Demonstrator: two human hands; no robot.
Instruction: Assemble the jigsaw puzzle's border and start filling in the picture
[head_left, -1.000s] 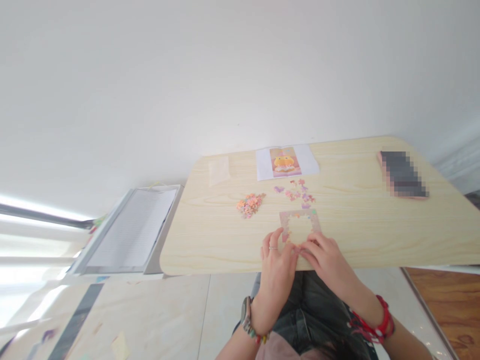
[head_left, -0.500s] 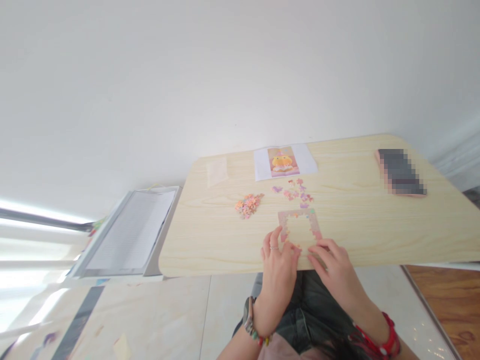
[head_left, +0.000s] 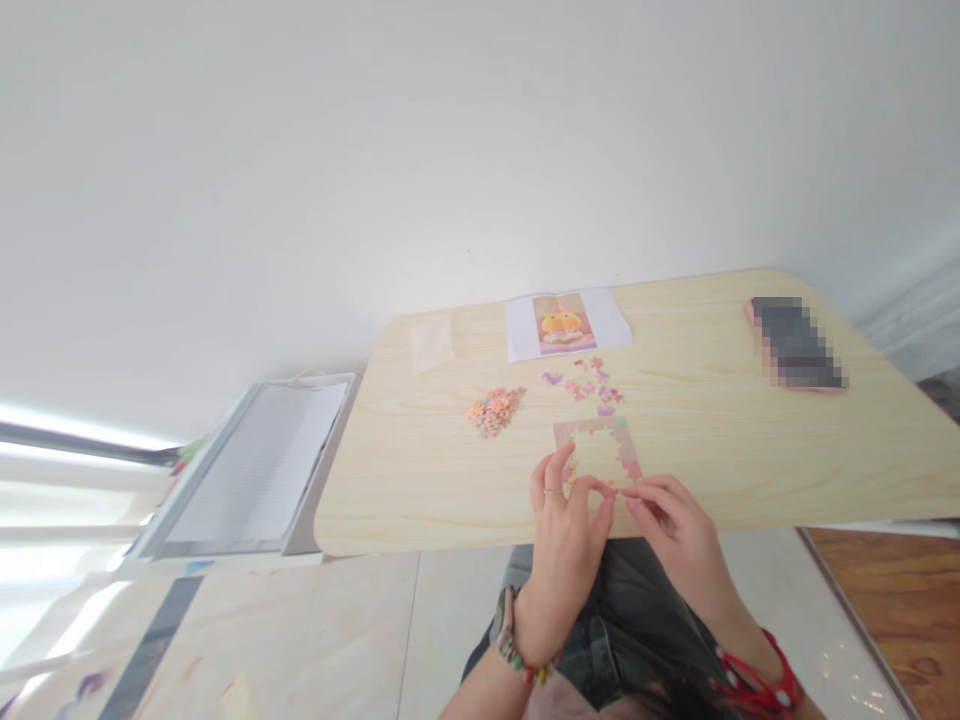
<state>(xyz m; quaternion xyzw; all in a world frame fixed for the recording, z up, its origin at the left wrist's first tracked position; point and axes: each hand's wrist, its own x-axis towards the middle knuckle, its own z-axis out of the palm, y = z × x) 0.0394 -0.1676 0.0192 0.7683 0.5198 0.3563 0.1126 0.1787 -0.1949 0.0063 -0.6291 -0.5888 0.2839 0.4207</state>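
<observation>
Puzzle frame (head_left: 598,436): a partly assembled jigsaw border, pink and pastel, hollow centre showing bare wood. It lies flat on the table (head_left: 750,440), lower centre of the frame, near the table's front edge. Its long axis runs from the near edge toward the wall, slightly tilted to the right at the near end. No readable writing on it.

Left hand (head_left: 564,535): at the frame's near left corner, fingers curled, thumb and forefinger tips drawn together at the border's lower edge; whether a piece sits between them cannot be told. Ring on one finger, beaded band at the wrist.

Right hand (head_left: 675,535): at the near right corner, fingertips bent down onto the border's lower edge, meeting the left fingertips. Grip content not discernible. Red band at the wrist.

Outward: scattered loose pieces (head_left: 589,385) just above the frame; an orange-pink pile of pieces (head_left: 495,410) to the left. Reference picture (head_left: 564,324) on a white sheet, upper centre, shows a yellow figure; no legible text. Phone (head_left: 795,343), pixelated, upper right. Clipboard with paper (head_left: 259,465) at left, off the table.
</observation>
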